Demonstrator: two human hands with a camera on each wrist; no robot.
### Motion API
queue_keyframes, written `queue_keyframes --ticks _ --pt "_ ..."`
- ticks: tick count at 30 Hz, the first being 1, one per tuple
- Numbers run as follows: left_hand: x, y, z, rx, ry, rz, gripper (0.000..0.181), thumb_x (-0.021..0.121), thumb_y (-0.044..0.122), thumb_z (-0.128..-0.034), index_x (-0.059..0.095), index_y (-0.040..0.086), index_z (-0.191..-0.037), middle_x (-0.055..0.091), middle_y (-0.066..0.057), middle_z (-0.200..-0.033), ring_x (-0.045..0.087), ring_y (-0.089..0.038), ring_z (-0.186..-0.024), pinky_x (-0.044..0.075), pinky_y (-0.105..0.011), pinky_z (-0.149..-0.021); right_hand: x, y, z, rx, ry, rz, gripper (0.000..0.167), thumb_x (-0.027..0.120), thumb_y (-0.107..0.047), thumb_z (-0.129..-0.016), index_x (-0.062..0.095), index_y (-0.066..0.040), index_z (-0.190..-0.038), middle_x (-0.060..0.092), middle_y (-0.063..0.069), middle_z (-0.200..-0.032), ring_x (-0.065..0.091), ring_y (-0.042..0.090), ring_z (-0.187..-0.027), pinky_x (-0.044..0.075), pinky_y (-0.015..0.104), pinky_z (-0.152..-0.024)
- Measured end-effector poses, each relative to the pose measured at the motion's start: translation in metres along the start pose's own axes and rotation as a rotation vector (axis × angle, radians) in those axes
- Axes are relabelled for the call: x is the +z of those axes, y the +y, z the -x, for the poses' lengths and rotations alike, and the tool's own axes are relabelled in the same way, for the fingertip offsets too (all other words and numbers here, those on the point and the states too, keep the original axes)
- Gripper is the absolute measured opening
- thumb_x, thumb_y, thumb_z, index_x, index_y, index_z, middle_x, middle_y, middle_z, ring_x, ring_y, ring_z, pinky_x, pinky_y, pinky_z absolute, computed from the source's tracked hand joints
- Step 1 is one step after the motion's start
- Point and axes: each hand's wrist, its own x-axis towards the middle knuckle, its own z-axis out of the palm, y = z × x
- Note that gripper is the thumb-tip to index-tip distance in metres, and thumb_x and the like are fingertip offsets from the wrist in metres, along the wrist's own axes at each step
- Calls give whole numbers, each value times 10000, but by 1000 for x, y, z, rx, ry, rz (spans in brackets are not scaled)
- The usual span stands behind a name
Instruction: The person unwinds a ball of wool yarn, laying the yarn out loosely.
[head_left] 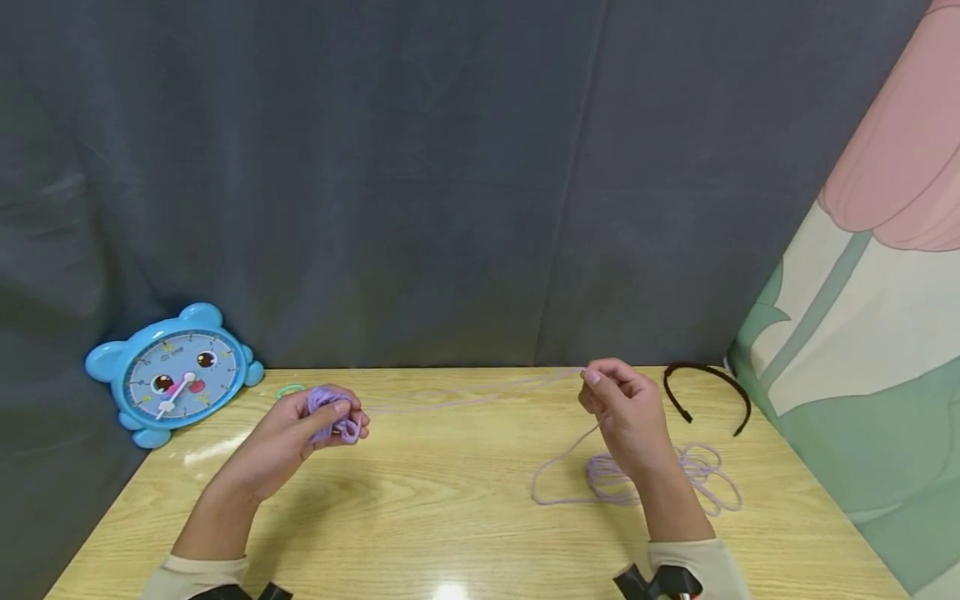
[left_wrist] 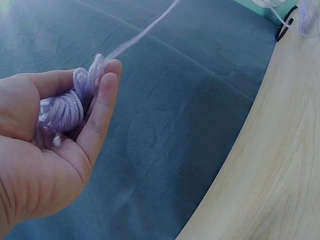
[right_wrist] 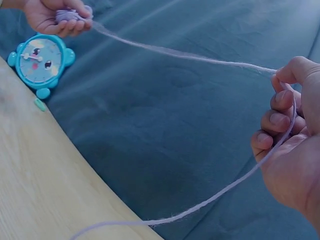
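Looking through the left wrist view, you get the palm side of the yarn bundle (left_wrist: pixel 62 112), its wraps packed side by side and a short tuft showing near your palm, while the head view gives you the thumb lying across its other face. The right wrist view makes plain how the pale purple strand (right_wrist: pixel 215 61) passes through your right grip (head_left: pixel 622 408), dropping along the palm and away to the lower left of the frame. The head view takes in most of the loose coil (head_left: pixel 603 475) on the bench (head_left: pixel 450 517), right of centre and partly covered by your right forearm; the left wrist view catches part of it at the upper right corner. Your left grip (head_left: pixel 303 429), left of centre in the head view, is raised with its fingers curled round the bundle. Your right grip is raised too, right of centre, thumb and forefinger pinching the strand, the other fingers bent toward the palm. Between the two, the strand runs nearly straight with a slight sag. The yarn looks soft and faintly fuzzy; the bundle is compact, with a few loops standing out, whereas the coil fans into wide, open loops at its right end.
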Motion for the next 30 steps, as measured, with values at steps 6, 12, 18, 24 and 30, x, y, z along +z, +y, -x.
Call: queue_keyframes --ticks 6,12,18,24,30 --pt "-2 0 -1 6 10 -11 160 526 173 -1089 656 79 -1102 758 28 -1012 741 -111 -961 612 -280 -894 -9 -7 -1 -8 39 -60 264 509 53 -1034 704 -89 -926 446 4 -674 276 222 -681 206 361 -682" --pt "-2 1 -1 5 -11 -5 180 499 175 -1100 654 84 -1106 759 29 -1008 753 -112 -921 625 -289 -860 -15 -11 -3 -54 53 -102 274 485 81 -1030 697 -58 -925 421 17 -670 259 210 -657 191 349 -658" --pt "-3 0 0 -13 -15 12 204 477 185 -1108 647 71 -1112 755 39 -1002 761 -99 -908 628 -289 -850 -25 -16 -4 -96 56 -166 316 443 93 -1038 692 -55 -913 380 39 -681 243 209 -652 173 342 -648" --pt "-7 -3 1 -20 -47 69 218 448 154 -1112 658 98 -1093 771 29 -1018 762 -93 -910 627 -278 -848 -34 -21 -3 -114 65 -170 314 435 92 -1042 692 -44 -925 366 41 -682 238 213 -653 162 346 -650" --pt "-9 -3 0 -21 -37 60 209 462 161 -1110 654 80 -1095 762 13 -1032 761 -109 -939 624 -282 -868 -45 -27 -3 -119 177 -104 316 459 79 -1041 683 -60 -866 356 41 -671 238 215 -645 167 340 -631"
